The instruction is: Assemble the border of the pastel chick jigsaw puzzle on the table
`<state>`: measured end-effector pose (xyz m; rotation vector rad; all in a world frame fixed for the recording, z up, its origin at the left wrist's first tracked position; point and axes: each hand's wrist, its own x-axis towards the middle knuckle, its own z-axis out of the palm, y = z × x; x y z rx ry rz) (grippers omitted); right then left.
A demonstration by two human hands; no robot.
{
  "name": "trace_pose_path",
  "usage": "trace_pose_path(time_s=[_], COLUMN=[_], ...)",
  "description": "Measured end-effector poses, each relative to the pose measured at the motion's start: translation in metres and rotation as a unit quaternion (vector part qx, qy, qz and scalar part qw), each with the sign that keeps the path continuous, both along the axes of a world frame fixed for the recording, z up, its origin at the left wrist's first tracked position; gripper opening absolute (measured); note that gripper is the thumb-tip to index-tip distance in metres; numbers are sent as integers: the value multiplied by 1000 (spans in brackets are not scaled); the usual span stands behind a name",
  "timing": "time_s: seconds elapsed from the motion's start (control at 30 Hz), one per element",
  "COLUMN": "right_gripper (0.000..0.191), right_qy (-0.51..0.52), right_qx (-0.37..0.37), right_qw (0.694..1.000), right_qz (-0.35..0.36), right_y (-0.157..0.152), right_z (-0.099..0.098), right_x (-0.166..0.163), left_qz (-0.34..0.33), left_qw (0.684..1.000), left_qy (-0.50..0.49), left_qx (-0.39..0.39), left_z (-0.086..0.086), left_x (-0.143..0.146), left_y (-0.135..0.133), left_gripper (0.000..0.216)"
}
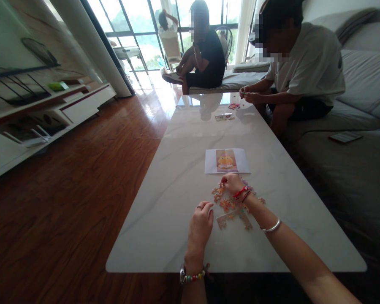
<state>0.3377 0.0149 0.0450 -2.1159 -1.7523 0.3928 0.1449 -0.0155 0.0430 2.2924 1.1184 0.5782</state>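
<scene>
On a glossy, grey-veined white marble-patterned table (145, 228), just nearer than a creased white paper sheet (210, 161) with a yellow-orange print, knobbly orange-pink jigsaw pieces (226, 204) lie under the pinching right hand (233, 184), and farther nearward a flat, angular puzzle strip (222, 222) lies beside the loosely curled left hand (201, 223), either hand's hold unclear.

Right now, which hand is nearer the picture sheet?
Right. The right hand is at the sheet's near edge, over the loose pieces; the left hand is farther back toward the wearer, left of the pieces.
</scene>
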Motion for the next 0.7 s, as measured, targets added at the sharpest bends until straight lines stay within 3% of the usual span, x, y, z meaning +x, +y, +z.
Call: trace_pose_path(time_s=[0.1, 0.47, 0.7], right_gripper=[14, 17, 17], right_qy=[-13, -11, -59], right_qx=[-14, 29, 0], right_qw=[1000, 993, 998], right_qz=[-24, -110, 20], right_y=[-3, -35, -14], right_z=[-5, 0, 4], right_x=[4, 43, 10], left_qz=[5, 11, 8], left_qw=[1000, 1000, 1000], left_qy=[6, -11, -14], left_qx=[-8, 4, 11], left_z=[2, 2, 2], left_x=[0, -3, -2], left_y=[0, 0, 0], left_gripper=[23, 22, 23])
